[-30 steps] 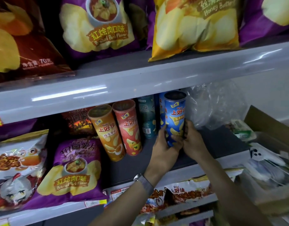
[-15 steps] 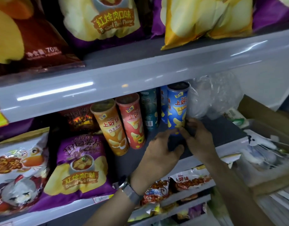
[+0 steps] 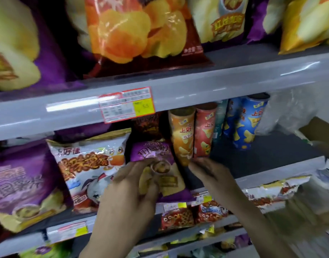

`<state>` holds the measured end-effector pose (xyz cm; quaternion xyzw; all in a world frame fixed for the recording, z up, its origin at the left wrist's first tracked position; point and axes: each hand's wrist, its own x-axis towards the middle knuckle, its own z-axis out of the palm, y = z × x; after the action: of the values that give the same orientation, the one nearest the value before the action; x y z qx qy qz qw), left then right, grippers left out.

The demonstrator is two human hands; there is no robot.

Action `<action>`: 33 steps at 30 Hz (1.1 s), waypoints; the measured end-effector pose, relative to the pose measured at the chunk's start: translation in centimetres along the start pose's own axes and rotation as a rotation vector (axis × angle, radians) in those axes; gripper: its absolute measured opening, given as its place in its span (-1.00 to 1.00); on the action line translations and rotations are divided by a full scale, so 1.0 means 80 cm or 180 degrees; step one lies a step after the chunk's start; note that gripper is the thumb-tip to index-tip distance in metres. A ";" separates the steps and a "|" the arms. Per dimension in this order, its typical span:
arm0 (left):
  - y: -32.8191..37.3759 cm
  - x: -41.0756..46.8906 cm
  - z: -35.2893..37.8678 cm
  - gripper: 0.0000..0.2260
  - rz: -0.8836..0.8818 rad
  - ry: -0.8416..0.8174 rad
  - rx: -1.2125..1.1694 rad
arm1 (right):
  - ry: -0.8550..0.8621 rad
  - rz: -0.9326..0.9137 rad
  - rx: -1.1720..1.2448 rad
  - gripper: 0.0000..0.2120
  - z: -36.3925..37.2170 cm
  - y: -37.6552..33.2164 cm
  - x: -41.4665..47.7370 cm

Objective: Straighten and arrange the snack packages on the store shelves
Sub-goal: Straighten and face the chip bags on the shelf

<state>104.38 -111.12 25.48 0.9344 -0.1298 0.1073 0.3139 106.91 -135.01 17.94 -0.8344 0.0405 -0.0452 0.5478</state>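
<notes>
Two hands at the middle shelf (image 3: 267, 157): my left hand (image 3: 130, 185) grips the purple bag (image 3: 156, 155) (standing upright), my right hand (image 3: 212, 174), fingers (image 3: 197, 164) extended and holding nothing, lies nearer the orange can (image 3: 182, 135) just rightward.

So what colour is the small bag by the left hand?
The small bag is purple with yellow chips; head view.
</notes>
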 end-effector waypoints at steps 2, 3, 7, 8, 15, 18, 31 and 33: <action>-0.024 -0.010 -0.004 -0.62 -0.0045 0.0064 -0.0017 | -0.0201 0.0069 0.0319 -0.85 0.025 -0.008 0.003; -0.035 -0.014 -0.002 -0.61 -0.0037 0.0052 -0.0006 | -0.0282 0.0072 0.0423 -0.84 0.036 -0.012 0.005; -0.057 -0.024 0.011 -0.46 -0.0201 -0.0270 -0.0426 | -0.0434 0.0296 0.0744 -0.59 0.070 -0.023 0.004; -0.058 -0.026 0.014 -0.44 -0.0271 -0.0336 -0.0547 | -0.0428 0.0344 0.0788 -0.60 0.077 -0.026 0.002; -0.056 -0.020 -0.001 -0.58 0.0124 -0.0018 -0.1336 | 0.0007 0.0881 0.1228 -0.34 0.089 -0.047 -0.003; -0.055 -0.021 -0.011 -0.55 0.0312 -0.0048 -0.1623 | 0.0148 0.1105 0.1805 -0.33 0.092 -0.046 -0.014; -0.074 -0.072 0.015 -0.44 0.0911 -0.0103 -0.1811 | 0.0242 0.0872 0.3074 -0.43 0.092 -0.029 -0.105; -0.070 -0.078 0.018 -0.37 0.0861 -0.0115 -0.1803 | 0.0522 0.0749 0.2806 -0.43 0.085 -0.031 -0.117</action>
<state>100.44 -106.58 19.49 0.7858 -0.2831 0.0910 0.5423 98.49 -126.79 17.23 -0.5053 0.1551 -0.0615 0.8466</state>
